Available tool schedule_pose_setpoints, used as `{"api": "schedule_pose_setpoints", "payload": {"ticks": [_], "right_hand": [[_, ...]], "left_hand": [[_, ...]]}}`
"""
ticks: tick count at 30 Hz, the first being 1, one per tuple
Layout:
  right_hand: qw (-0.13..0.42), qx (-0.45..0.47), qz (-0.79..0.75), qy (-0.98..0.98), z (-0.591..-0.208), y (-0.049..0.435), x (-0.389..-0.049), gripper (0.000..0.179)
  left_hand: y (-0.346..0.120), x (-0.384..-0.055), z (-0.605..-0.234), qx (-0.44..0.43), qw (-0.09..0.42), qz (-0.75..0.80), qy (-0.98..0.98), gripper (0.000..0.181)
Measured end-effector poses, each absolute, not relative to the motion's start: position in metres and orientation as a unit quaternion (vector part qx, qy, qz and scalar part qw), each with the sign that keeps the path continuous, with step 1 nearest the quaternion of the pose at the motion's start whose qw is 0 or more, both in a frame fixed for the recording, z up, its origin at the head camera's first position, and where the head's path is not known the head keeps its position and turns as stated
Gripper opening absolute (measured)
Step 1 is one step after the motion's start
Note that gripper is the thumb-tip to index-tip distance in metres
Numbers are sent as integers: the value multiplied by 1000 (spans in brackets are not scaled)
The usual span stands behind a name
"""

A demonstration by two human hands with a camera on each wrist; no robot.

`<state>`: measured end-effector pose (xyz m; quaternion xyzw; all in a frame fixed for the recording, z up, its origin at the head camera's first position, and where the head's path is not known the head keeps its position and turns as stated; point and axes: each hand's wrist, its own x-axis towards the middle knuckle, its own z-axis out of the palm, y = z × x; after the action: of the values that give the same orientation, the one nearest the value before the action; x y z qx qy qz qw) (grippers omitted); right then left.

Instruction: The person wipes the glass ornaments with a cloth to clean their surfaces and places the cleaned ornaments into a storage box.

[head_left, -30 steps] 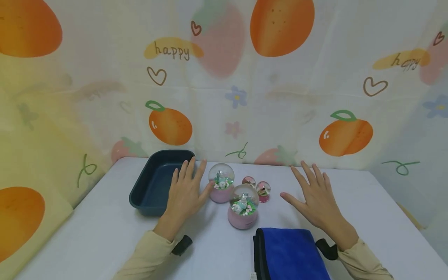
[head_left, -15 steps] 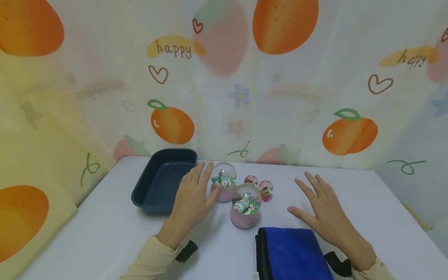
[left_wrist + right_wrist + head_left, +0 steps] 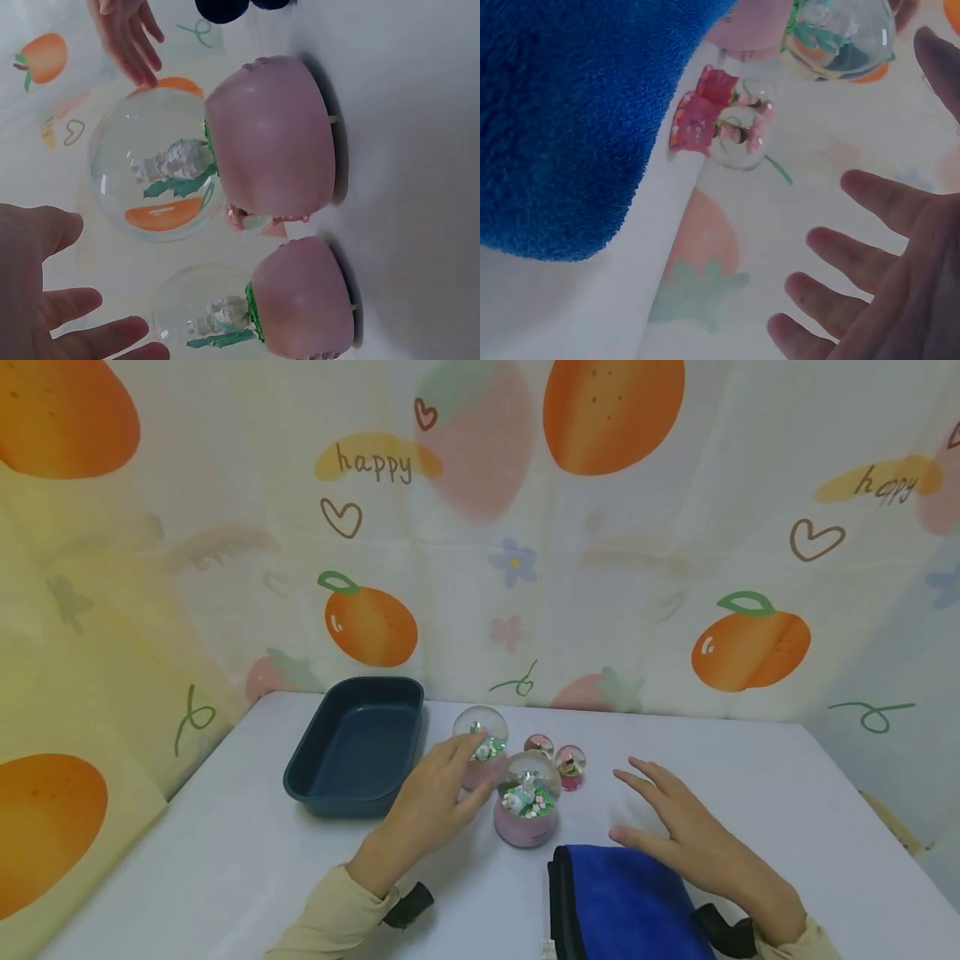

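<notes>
My left hand (image 3: pixel 429 800) hovers with loosely extended fingers just left of two large snow globes with pink bases. Its fingertips partly cover the rear large snow globe (image 3: pixel 480 723) in the head view; the left wrist view shows a gap between them. The front large snow globe (image 3: pixel 527 810) stands upright near my thumb. Behind it are two small snow globes, one at the right (image 3: pixel 571 764) and one farther back (image 3: pixel 538 744), with red-pink bases in the right wrist view. My right hand (image 3: pixel 693 839), fingers spread, is above the table beside a folded blue towel (image 3: pixel 630 902), holding nothing.
A dark blue rectangular tray (image 3: pixel 300 787) sits at the back left of the white table (image 3: pixel 187 877). A fruit-printed curtain (image 3: pixel 600 577) hangs right behind the table's back edge. Black straps circle both wrists.
My left hand has shifted right and lower, away from the tray, its fingers now across the rear large globe. My right hand has come down closer to the towel. The objects stay put.
</notes>
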<state>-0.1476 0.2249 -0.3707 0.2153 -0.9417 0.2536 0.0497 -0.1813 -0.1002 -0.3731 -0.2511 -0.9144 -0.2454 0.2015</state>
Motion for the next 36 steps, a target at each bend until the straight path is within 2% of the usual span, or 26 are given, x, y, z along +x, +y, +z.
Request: {"api": "schedule_pose_setpoints", "payload": {"ticks": [8,17,26,30,36], "right_hand": [[-52,217,289,-931,-365,222,-137,67],[-125,259,271,-919,-367,219,-133,74],[-160,294,261,-905,-384,219,-143,73],[-162,301,258,-903,-389,217,-145,74],[-161,297,251,-907,-393,211,-146,73]], "left_hand": [[-95,-179,-384,-268,99,-273,-919,56],[-90,-181,-393,-271,27,-322,-907,69],[-88,-186,-403,-258,-46,-421,-868,78],[-88,-185,-407,-252,-52,-420,-870,85],[-86,-184,-406,-244,-48,-402,-881,85]]}}
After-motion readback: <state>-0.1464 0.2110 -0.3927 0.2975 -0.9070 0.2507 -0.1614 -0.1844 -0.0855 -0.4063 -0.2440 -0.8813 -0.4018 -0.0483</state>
